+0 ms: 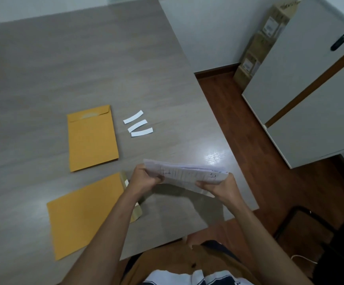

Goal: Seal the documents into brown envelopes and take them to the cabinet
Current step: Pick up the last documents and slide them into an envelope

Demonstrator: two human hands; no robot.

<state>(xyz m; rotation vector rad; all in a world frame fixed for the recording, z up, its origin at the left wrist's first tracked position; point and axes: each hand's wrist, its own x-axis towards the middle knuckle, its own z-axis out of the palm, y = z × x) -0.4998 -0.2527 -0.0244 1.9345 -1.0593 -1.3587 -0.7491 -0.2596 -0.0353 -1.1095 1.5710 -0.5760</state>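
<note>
Hands point(184, 179) grip documents point(189, 173) above table edge point(239, 177).

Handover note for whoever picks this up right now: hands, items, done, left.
Left hand and right hand grip the stack of documents above the table.
Far envelope lies flat, flap folded down. Near envelope lies with its flap open. Three white strips lie beside the far one.
Left: insert the stack, seal, carry to the cabinet.

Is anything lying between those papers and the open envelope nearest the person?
Nothing visible does. Both hands, left and right, hold the papers above bare table, just right of the near envelope.
</note>
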